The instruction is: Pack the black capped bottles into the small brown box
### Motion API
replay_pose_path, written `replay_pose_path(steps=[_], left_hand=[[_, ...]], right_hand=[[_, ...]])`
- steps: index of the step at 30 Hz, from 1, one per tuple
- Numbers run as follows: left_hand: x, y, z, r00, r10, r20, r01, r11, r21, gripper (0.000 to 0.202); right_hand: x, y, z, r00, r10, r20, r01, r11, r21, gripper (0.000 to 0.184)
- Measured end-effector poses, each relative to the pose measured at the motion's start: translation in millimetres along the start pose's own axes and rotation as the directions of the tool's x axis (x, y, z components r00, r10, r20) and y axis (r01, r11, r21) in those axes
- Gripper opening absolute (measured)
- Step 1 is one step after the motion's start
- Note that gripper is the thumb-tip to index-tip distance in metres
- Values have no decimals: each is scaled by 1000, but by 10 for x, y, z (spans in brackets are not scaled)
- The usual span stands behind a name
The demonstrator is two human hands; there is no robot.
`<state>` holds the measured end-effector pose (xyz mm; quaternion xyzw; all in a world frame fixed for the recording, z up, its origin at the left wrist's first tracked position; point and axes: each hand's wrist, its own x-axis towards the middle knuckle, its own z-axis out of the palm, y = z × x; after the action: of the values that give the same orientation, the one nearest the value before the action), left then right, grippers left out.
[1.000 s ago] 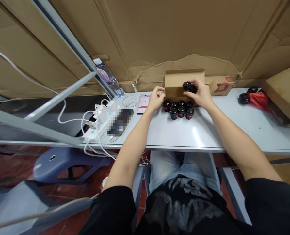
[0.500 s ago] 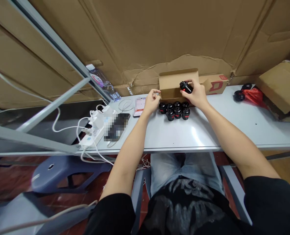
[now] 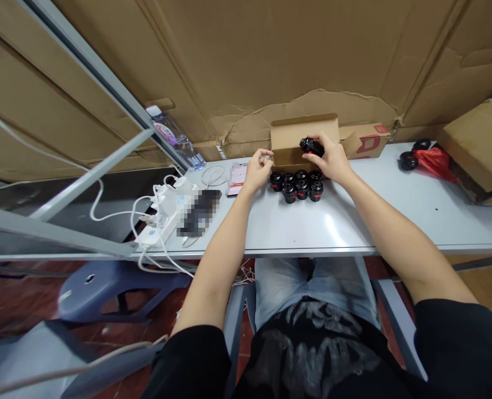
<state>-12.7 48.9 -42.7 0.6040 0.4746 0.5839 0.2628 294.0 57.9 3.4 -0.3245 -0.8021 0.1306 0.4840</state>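
My right hand (image 3: 331, 158) grips a small black cylindrical canister (image 3: 311, 147) with a red mark, holding it tilted above an opened cardboard box (image 3: 285, 158). At the box's left edge, my left hand (image 3: 258, 170) has its fingers curled, pinching the cardboard side. The box lid stands raised at the back, and its inside is mostly hidden from me. Several more black canisters (image 3: 302, 189) with red labels stand upright in a cluster on the table, just in front of the box.
A second cardboard box (image 3: 373, 143) with red print lies behind right. Farther right are black round parts (image 3: 408, 160), a red plastic bag (image 3: 435, 164) and a large open carton (image 3: 478, 144). Leftward are phones (image 3: 200, 212), a power strip (image 3: 158, 224) with cables and a water bottle (image 3: 175, 138).
The canister in my right hand has shifted slightly left and tipped flatter above the box. My left hand stays at the box edge.
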Motion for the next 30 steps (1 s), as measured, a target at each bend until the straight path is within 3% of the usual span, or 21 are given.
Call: replay_pose_path(steps=[5, 14, 19, 25, 30], left_hand=[[26, -51, -13, 1000, 20, 2, -20, 1000, 7, 26], [9, -25, -31, 1000, 19, 1, -19, 1000, 24, 23], [7, -16, -25, 1000, 19, 4, -19, 1000, 14, 24], [47, -88, -30, 999, 35, -7, -35, 998, 43, 28], [51, -96, -28, 1000, 31, 5, -31, 999, 37, 27]], right_hand=[[5, -17, 14, 1000, -27, 12, 27, 999, 38, 58], [-15, -96, 7, 987, 156, -34, -157, 987, -21, 55], [9, -60, -3, 988, 142, -61, -143, 990, -17, 59], [51, 1, 14, 997, 70, 13, -71, 983, 171, 63], [26, -40, 8, 990, 141, -1, -140, 986, 91, 66]])
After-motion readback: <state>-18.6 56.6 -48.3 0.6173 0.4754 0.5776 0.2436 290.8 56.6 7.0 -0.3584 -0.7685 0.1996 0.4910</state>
